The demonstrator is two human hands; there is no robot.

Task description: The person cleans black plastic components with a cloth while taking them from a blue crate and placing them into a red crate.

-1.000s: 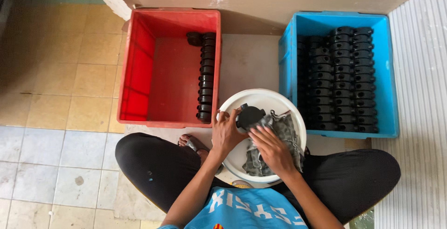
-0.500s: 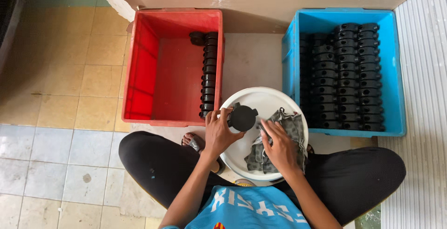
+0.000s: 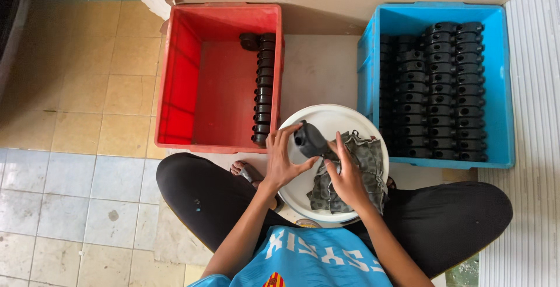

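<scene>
My left hand grips a round black plastic part, tilted on its side over a white basin. My right hand holds a grey patterned rag that lies in the basin, its fingers reaching toward the part. The basin rests on my lap between my crossed legs.
A red crate at the left holds a row of black parts along its right wall. A blue crate at the right is packed with rows of black parts. A tan wall runs behind both. Tiled floor spreads at the left.
My left hand turned the black part from flat-faced to tilted on its side. My right hand shifted on the rag toward the part. The view drifted slightly.
</scene>
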